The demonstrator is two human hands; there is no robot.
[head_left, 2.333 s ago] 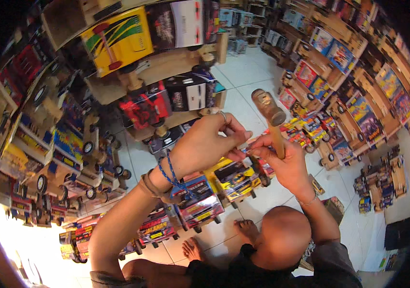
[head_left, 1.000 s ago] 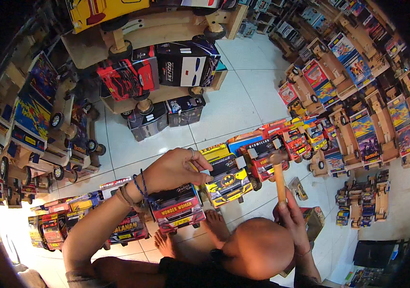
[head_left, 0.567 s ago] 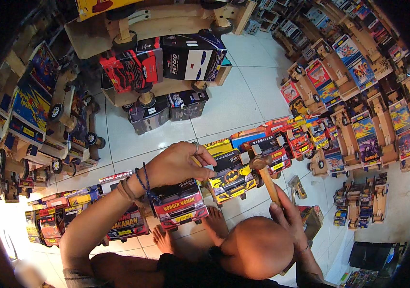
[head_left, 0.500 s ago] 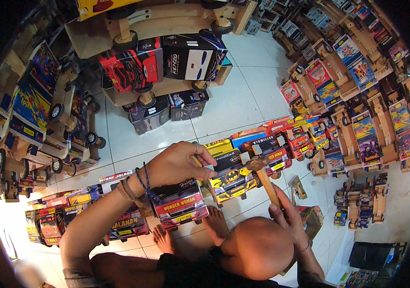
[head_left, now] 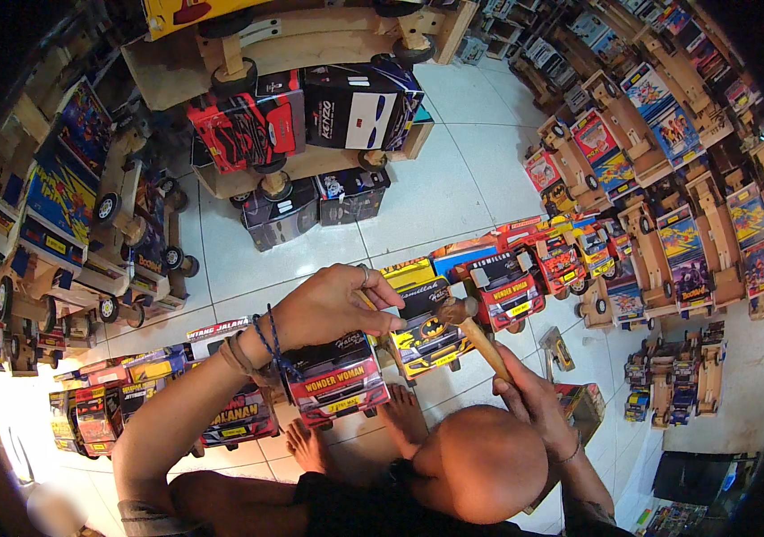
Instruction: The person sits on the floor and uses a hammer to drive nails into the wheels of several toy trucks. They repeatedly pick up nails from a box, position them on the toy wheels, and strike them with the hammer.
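Observation:
In my right hand (head_left: 534, 403) is a hammer (head_left: 486, 351), gripped round its wooden handle with its head above the front of a yellow toy truck (head_left: 435, 338) that bears a black bat emblem. My left hand (head_left: 341, 309) is closed in a pinch, thumb and finger at that truck's left edge. Whatever lies between those fingertips is too small to make out. Below the left wrist stands a red and black toy truck (head_left: 337, 385); the wrist and its cords cover part of its top. A similar red toy truck (head_left: 509, 291) stands right of the hammer head.
A row of toy trucks (head_left: 100, 407) runs across the white tiled floor (head_left: 426, 188). Large wooden trucks (head_left: 355, 107) stand ahead, with stacked ones (head_left: 59, 197) at left and more (head_left: 650, 125) at right. My bare feet (head_left: 400, 416) rest behind the row.
The hammer and my right hand have shifted slightly left and toward me, bringing the hammer head over the yellow truck. My left hand has stayed in place.

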